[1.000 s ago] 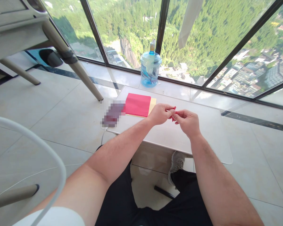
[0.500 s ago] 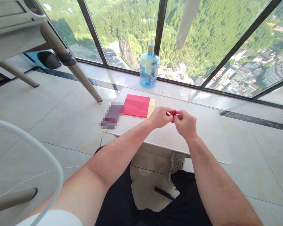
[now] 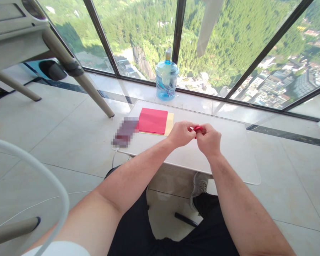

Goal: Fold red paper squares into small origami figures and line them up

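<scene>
Over the low white table [image 3: 229, 153], a small folded piece of red paper [image 3: 198, 128] sits between my two hands. My left hand [image 3: 181, 133] pinches its left side between thumb and fingertips. From the other side my right hand [image 3: 209, 138] grips it, the fingers curled round and hiding part of it. Its exact folded shape is too small to make out. Left of my hands lies a flat stack of red paper [image 3: 153, 121], with pale yellow paper [image 3: 169, 124] showing from under its right edge.
A blurred-out phone-like object [image 3: 126, 132] with a white cable lies at the table's left end. Behind the table a large blue water jug [image 3: 166, 81] stands by the window. A grey table leg [image 3: 93, 90] rises at the left, and a white curved tube [image 3: 56, 177] crosses the lower left.
My right fingers have shifted and curled more around the folded red paper, which now looks turned. My left hand keeps its pinch. The whole view has moved slightly.
</scene>
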Demonstrator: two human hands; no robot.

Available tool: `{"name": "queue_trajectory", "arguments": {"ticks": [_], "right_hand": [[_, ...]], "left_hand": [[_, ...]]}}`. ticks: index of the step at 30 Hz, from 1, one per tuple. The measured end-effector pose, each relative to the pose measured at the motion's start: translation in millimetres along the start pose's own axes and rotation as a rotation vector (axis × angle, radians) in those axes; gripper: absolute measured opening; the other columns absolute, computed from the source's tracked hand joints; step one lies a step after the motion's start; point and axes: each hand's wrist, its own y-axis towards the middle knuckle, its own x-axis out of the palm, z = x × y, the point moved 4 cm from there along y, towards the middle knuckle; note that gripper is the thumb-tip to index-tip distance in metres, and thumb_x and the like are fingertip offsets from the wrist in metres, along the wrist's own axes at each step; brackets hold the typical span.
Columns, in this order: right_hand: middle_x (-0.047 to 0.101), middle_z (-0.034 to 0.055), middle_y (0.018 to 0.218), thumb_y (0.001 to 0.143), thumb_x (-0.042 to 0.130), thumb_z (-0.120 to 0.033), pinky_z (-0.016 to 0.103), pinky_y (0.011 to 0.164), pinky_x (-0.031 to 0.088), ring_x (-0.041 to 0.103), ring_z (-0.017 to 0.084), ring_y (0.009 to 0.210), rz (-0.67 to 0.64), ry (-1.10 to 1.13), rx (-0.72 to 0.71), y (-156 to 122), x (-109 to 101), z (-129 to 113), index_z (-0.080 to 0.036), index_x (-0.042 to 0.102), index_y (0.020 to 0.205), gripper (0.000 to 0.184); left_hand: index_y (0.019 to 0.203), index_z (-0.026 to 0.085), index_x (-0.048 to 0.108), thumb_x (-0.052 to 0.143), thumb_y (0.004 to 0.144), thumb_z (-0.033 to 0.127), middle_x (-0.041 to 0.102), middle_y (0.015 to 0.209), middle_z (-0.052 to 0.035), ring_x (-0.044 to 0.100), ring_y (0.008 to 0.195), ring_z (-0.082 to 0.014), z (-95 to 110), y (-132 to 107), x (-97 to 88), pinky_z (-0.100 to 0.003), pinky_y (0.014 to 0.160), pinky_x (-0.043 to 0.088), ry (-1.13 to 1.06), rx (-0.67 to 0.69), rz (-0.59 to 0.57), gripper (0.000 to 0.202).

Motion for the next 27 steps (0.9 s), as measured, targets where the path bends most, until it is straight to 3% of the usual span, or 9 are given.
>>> {"name": "queue_trajectory", "arguments": {"ticks": [5, 11, 21, 27], "right_hand": [[0.073, 0.0023, 0.070, 0.083, 0.059, -0.037, 0.031, 0.064, 0.048, 0.066, 0.019, 0.061, -0.024, 0.010, 0.031, -0.9, 1.6, -1.5, -0.022, 0.070, 0.084, 0.019], [0.072, 0.0020, 0.068, 0.082, 0.058, -0.035, 0.030, 0.062, 0.046, 0.064, 0.019, 0.061, -0.003, -0.007, 0.020, -0.4, 0.5, -4.1, -0.022, 0.069, 0.080, 0.017], [0.073, 0.0032, 0.069, 0.075, 0.063, -0.032, 0.033, 0.065, 0.050, 0.068, 0.021, 0.065, 0.018, 0.118, 0.108, 2.8, 0.4, -0.6, -0.021, 0.068, 0.080, 0.013], [0.072, 0.0032, 0.068, 0.075, 0.064, -0.035, 0.033, 0.064, 0.049, 0.067, 0.022, 0.064, 0.064, 0.099, 0.138, 1.9, -1.4, 0.5, -0.022, 0.067, 0.075, 0.013]], "left_hand": [[0.096, 0.019, 0.080, 0.057, 0.074, 0.012, 0.078, 0.089, -0.0007, 0.069, 0.086, -0.0154, 1.8, -1.3, -2.4, -0.022, 0.082, 0.054, 0.010, -0.102, 0.019, 0.033], [0.097, 0.018, 0.080, 0.057, 0.074, 0.012, 0.078, 0.087, -0.0012, 0.069, 0.087, -0.0161, 1.5, -1.3, -1.6, -0.023, 0.083, 0.054, -0.029, -0.073, 0.028, 0.033], [0.104, 0.016, 0.079, 0.057, 0.075, 0.010, 0.078, 0.082, -0.0018, 0.069, 0.075, -0.0142, 1.8, -1.5, -0.1, -0.022, 0.070, 0.054, -0.140, -0.135, 0.008, 0.037], [0.104, 0.016, 0.079, 0.059, 0.074, 0.010, 0.079, 0.097, -0.0045, 0.071, 0.091, -0.0164, 2.0, -1.2, 2.0, -0.024, 0.084, 0.054, -0.112, -0.058, 0.024, 0.036]]}}
